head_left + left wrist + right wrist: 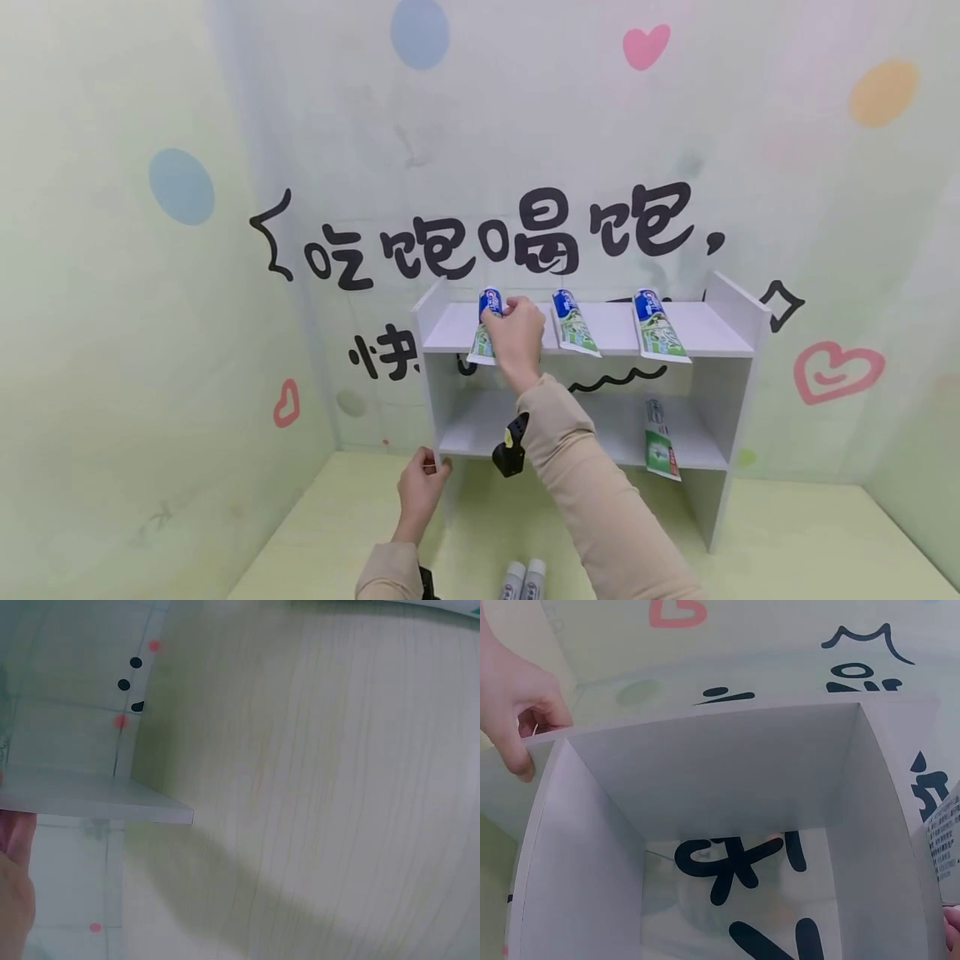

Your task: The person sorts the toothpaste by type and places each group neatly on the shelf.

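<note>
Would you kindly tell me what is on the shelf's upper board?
A middle tube and a right tube lie there; the right hand pinches a left tube. The hand hides part of that tube and the upper board.

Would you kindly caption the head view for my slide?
Right hand grips leftmost tube; left hand holds a white shelf.

beige sleeves (600,508) | black right-wrist device (510,463), yellow mark (508,437) | black left-wrist device (427,583)
</note>
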